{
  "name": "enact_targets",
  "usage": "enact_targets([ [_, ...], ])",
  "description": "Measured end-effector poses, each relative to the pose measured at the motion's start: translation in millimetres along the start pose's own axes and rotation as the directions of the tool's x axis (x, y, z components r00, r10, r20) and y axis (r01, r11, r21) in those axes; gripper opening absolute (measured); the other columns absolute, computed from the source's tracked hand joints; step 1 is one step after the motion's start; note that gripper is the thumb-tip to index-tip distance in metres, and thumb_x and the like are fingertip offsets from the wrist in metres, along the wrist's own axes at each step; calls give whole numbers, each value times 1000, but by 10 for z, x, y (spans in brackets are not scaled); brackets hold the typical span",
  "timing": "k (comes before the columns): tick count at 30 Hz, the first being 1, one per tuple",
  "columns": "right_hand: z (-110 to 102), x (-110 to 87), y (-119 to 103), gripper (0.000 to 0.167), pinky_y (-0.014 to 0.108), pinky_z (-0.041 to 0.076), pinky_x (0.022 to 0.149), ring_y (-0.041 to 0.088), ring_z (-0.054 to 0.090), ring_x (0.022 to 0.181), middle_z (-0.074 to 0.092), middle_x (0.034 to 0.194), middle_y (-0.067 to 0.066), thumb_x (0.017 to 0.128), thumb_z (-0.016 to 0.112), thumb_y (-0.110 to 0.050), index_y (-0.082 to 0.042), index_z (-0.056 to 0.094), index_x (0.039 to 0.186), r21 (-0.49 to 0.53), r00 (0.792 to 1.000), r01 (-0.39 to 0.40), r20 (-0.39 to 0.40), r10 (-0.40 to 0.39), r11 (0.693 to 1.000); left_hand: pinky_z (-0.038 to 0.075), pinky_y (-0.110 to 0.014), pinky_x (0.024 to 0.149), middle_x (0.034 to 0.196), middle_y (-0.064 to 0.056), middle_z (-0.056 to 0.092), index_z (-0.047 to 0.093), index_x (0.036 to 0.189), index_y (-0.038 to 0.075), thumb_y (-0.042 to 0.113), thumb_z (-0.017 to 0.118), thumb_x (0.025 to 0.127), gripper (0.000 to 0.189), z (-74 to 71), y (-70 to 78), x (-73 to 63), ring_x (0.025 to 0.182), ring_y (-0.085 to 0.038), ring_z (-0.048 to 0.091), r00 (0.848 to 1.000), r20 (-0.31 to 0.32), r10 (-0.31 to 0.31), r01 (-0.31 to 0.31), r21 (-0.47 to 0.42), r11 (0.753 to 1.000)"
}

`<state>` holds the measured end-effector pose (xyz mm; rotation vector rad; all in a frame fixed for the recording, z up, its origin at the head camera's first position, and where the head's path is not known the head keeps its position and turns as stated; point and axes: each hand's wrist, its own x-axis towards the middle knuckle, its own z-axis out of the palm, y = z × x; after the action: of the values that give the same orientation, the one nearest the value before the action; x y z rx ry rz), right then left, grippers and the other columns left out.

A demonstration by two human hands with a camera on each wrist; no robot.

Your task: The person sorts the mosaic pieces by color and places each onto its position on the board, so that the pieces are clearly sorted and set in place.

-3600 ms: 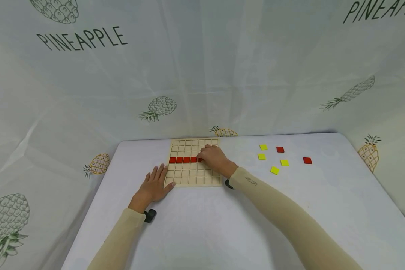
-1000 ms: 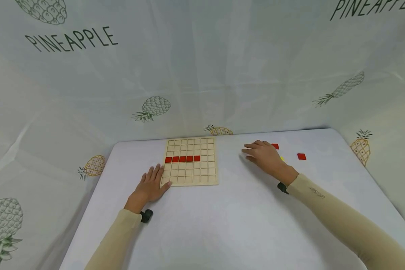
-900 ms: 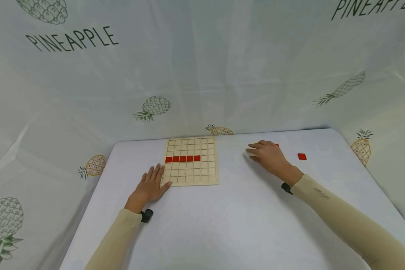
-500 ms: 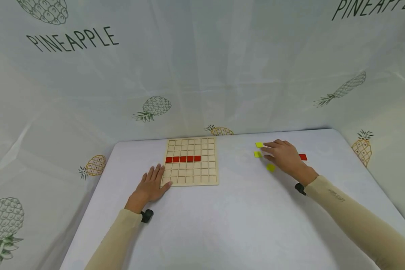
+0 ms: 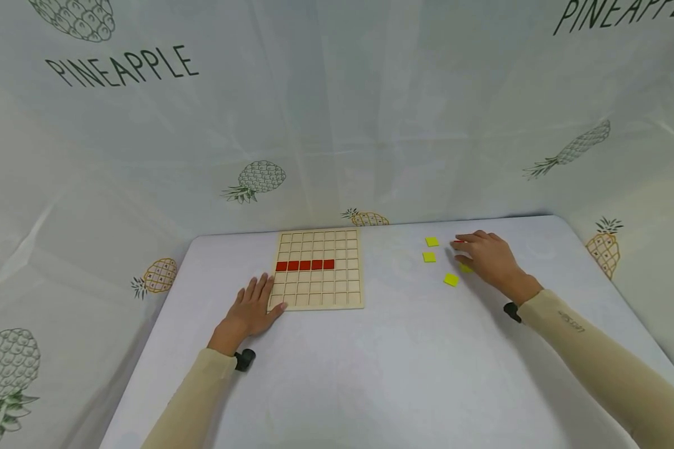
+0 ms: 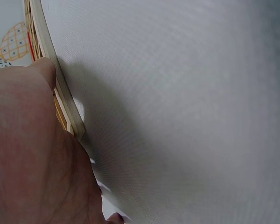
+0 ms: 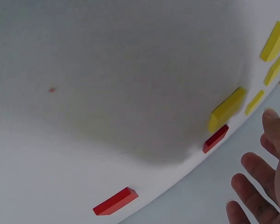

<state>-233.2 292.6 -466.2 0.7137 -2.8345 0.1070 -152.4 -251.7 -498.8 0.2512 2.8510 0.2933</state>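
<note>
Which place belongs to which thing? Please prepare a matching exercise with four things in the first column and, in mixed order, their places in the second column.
Things:
1. Left hand
2. Right hand
3. Red row
4. Yellow tiles

Places:
A. In squares of the board
B. Above the table, holding nothing
C. Lying loose, to the right of the board in the head view
D. At the board's left edge

Right pairs:
1-D
2-B
3-A
4-C
</note>
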Motion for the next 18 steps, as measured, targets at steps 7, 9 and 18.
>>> enact_targets([
  [7,29,21,60,41,61,52,103,42,64,122,69,138,21,93,82,-11,-2,74,131,-14,999,-5,46,6,1000,9,-66,128,175,-26,6,11,167,-4,48,47,110,85,-9,18,-11,161,-49,5,1000,5,-5,5,9,1000],
  [9,43,27,79,41,61,52,102,42,64,122,69,138,21,93,81,-10,-1,73,132,-13,998,-1,58,1,1000,9,-66,128,175,-26,6,11,167,-4,49,46,110,86,-26,37,-22,161,-49,4,1000,13,-12,12,11,1000],
  [18,125,61,147,42,60,54,99,42,65,120,69,136,21,91,81,-6,1,72,132,6,996,6,87,-6,1000,9,-66,128,175,-27,9,14,167,-4,50,46,111,84,-121,111,-71,161,-49,7,999,29,-13,14,-14,1000],
])
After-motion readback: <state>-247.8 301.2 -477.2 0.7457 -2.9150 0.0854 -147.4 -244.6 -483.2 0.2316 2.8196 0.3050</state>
